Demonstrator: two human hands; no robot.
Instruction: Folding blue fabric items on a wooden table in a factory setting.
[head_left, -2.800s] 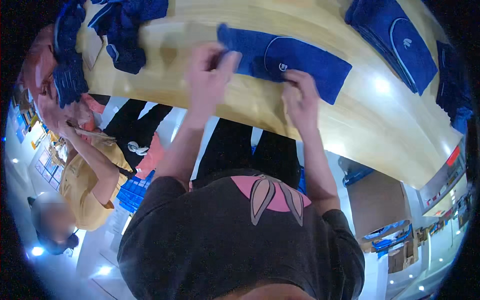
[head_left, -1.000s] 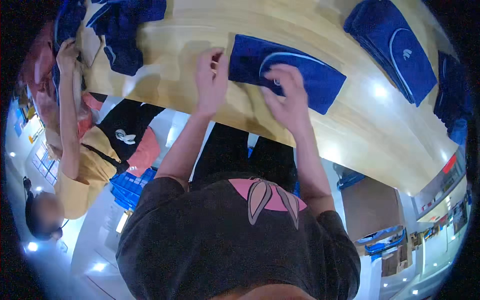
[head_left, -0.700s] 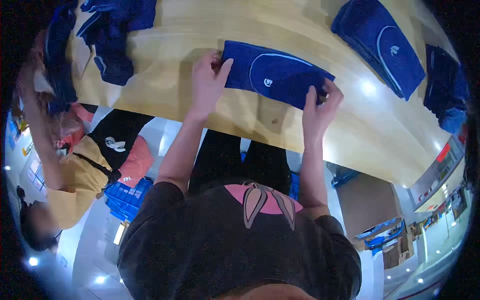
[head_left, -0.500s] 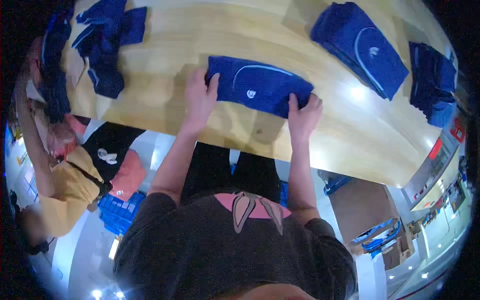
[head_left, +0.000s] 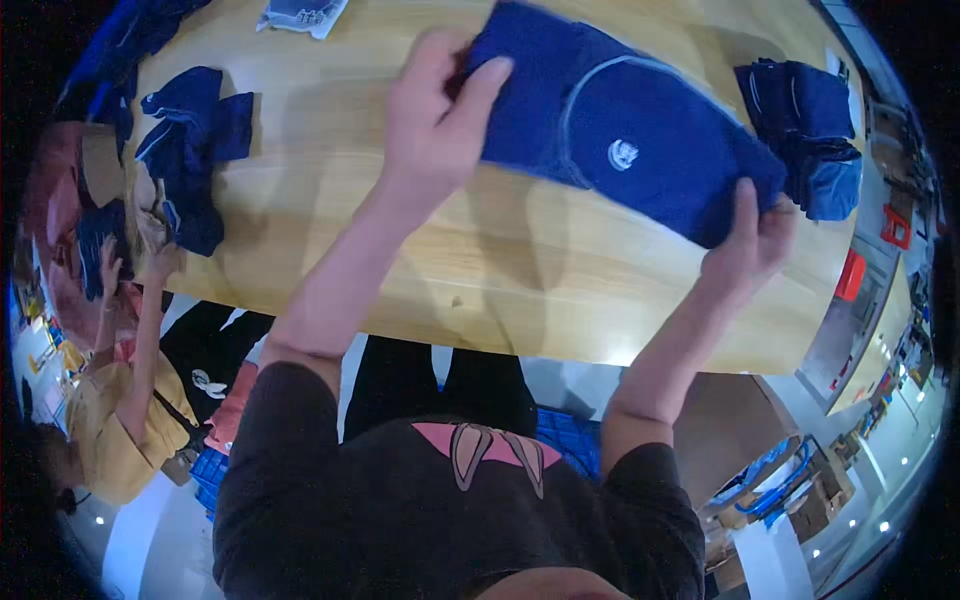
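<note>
Raised over the table is a folded navy blue garment (head_left: pixel 640 120) with a pale curved stripe and a small white emblem. My left hand (head_left: pixel 437 115) grips its left end, thumb on top and fingers behind the cloth. At the lower right corner, my right hand (head_left: pixel 750 235) pinches the fabric between thumb and fingers. The garment tilts down toward the right and looks large, close to the camera. What lies beneath it is hidden.
Dark folded garments (head_left: pixel 800 110) are piled on the right of the wooden table (head_left: pixel 380 290). Loose navy garments (head_left: pixel 190 150) lie left, with a clear-wrapped packet (head_left: pixel 303 14) at the far edge. A person in yellow (head_left: pixel 120 430) works at left. A cardboard box (head_left: pixel 735 430) stands below right.
Both hands have lifted the folded garment off the table and carried it right and toward the far side. The co-worker's arms have moved. My view has shifted, and a wrapped packet now shows.
</note>
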